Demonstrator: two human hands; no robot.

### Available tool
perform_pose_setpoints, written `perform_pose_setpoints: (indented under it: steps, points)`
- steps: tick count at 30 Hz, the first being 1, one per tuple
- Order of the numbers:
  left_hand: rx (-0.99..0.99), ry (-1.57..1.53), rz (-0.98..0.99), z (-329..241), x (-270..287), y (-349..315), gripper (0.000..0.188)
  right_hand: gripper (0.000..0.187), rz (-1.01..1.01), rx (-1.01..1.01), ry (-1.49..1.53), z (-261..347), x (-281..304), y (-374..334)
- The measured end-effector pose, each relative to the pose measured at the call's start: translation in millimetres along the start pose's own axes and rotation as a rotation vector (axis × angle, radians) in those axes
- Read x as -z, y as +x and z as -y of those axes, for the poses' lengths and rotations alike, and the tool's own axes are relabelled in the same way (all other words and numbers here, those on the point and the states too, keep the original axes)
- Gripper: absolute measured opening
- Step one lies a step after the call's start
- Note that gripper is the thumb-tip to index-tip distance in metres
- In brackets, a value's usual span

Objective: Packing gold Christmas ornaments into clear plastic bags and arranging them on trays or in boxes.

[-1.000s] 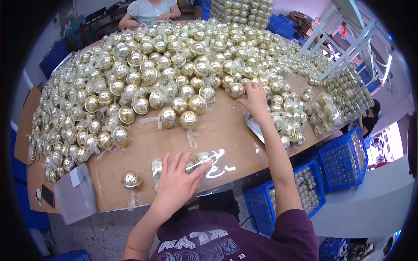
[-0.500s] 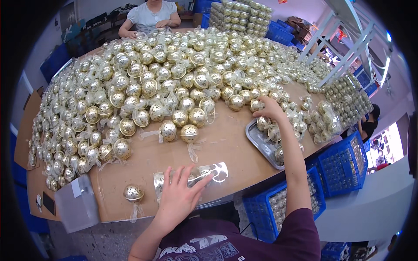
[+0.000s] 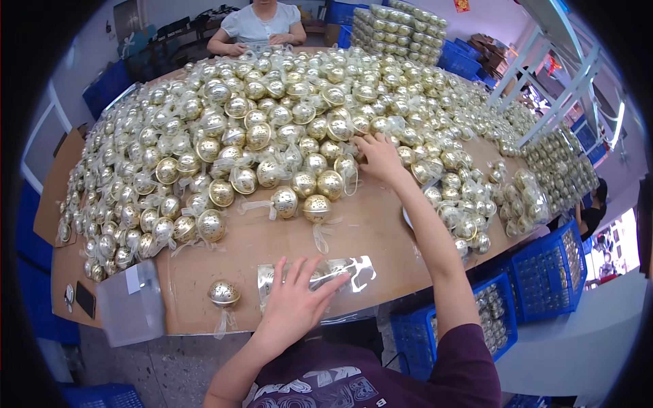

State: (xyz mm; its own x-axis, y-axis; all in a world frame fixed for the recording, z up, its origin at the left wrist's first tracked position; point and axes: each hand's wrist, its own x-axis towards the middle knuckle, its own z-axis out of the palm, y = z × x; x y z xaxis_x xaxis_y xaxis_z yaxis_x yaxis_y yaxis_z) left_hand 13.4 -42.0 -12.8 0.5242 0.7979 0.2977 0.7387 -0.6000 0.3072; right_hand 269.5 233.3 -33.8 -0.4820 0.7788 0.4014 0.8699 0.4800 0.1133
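Note:
My left hand (image 3: 296, 306) lies with fingers spread on a clear plastic package (image 3: 364, 270) at the table's near edge; what is under the palm is hidden. To its left rests a single gold ball ornament (image 3: 224, 294) with a sheer ribbon. My right hand (image 3: 378, 158) is at the near edge of a large heap of gold ball ornaments (image 3: 258, 136), its fingers bent over a ball that it mostly covers. Two balls (image 3: 317, 208) (image 3: 284, 202) sit at the heap's front, between the hands. My right forearm hides most of a grey tray (image 3: 407, 216).
A translucent plastic box (image 3: 129, 309) and a phone (image 3: 86, 299) are at the left edge. Blue crates (image 3: 549, 265) of ornaments stand beside the table on the right. Packed ornaments are stacked at the back (image 3: 398, 34). A person in white (image 3: 262, 27) sits across the table.
My right hand has moved left from the ornaments beside the tray to the heap's front edge. My left hand stays on the plastic package. The whole view has shifted slightly.

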Motion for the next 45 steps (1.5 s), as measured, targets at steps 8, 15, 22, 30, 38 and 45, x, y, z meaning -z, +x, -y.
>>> perform_pose_setpoints:
  steps: [8, 15, 22, 30, 38, 45]
  points:
    - [-0.006, -0.023, -0.023, -1, -5, -4, 0.044, 0.057, -0.113, -0.163, 0.251, 11, 53, -36]
    - [-0.004, -0.02, 0.034, 2, -2, 0, 0.05, 0.066, 0.129, -0.653, 1.02, 65, 100, -171]
    - [0.021, -0.033, -0.018, 1, -3, 4, 0.038, 0.065, 0.269, -0.441, 0.916, 138, 117, -226]
    - [-0.019, -0.011, -0.046, -1, -11, 1, 0.039, 0.067, 0.4, -0.414, 1.417, 132, 95, -238]
    - [-0.011, -0.009, -0.018, 4, -3, -4, 0.039, 0.059, 0.267, -0.46, 1.119, 108, 120, -267]
    - [-0.118, 0.026, 0.064, -8, -2, 11, 0.036, 0.05, 0.325, -1.159, 1.75, 101, 32, -473]
